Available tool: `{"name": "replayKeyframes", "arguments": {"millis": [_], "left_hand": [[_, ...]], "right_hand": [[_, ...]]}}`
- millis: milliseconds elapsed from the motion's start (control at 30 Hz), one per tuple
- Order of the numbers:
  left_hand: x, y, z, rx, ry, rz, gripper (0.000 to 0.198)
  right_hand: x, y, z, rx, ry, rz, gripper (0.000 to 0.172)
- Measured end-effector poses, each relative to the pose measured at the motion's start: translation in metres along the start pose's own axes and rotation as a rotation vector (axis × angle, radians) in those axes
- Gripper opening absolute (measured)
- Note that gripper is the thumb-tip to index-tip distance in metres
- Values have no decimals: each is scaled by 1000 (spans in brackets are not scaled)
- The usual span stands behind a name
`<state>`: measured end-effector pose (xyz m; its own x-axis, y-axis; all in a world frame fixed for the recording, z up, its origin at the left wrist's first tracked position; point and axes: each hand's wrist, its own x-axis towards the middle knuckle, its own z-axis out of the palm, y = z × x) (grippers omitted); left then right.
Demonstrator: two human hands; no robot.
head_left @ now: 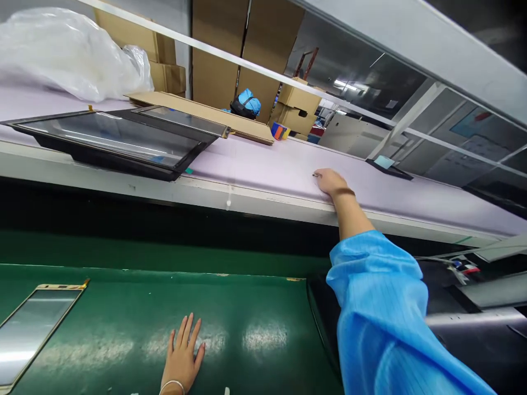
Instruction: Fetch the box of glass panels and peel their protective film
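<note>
My left hand (182,354) lies on the green work surface (135,307), fingers stretched out and nothing in them. A thin bracelet is round its wrist. My right hand (330,181) reaches up to the pale shelf (267,167), its fingers closed. A tiny dark bit shows at the fingertips, too small to name. To the left on the work surface lies a glass panel with a gold-coloured frame (43,329). Several black-framed glass panels (119,137) are piled at the shelf's left, over its front edge.
A clear plastic bag (74,52) and a flat cardboard sheet (206,112) lie on the shelf's left part. Behind stand cardboard boxes (298,107). A white rail (230,55) crosses above the shelf. Right of the green surface is a black object (323,323), partly behind my blue sleeve.
</note>
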<state>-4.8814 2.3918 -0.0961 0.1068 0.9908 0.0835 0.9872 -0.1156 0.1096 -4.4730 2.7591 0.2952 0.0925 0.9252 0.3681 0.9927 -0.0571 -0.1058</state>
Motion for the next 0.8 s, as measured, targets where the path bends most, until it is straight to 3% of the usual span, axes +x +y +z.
{"name": "replayKeyframes", "arguments": {"millis": [67, 200, 300, 367, 467, 533, 600, 667, 733, 800], "left_hand": [[1, 2, -5, 0, -21, -9, 54], [5, 8, -17, -24, -59, -26, 55], [8, 13, -27, -48, -60, -37, 55], [9, 17, -33, -61, -52, -38, 55], [10, 23, -37, -73, -73, -20, 57], [11, 27, -38, -82, -55, -12, 56], [12, 30, -39, -95, -13, -1, 56], [12, 32, -39, -110, 9, 19, 57], [12, 33, -41, -119, -7, 39, 59], [13, 33, -44, -118, -38, 41, 62]], "right_hand": [[4, -3, -1, -38, -19, 9, 23], [-9, -13, -12, -109, -41, 58, 28], [-55, -17, -34, -96, -25, 21, 28], [-113, -17, -57, 14, 95, -93, 30], [-240, -6, -97, 237, 255, -173, 33], [-344, 13, -116, 399, 186, -62, 29], [-457, 40, -122, 570, 4, 246, 29], [-574, 68, -117, 613, -152, 717, 38], [-689, 84, -108, 566, -214, 954, 45], [-793, 81, -103, 539, -281, 1159, 49]]}}
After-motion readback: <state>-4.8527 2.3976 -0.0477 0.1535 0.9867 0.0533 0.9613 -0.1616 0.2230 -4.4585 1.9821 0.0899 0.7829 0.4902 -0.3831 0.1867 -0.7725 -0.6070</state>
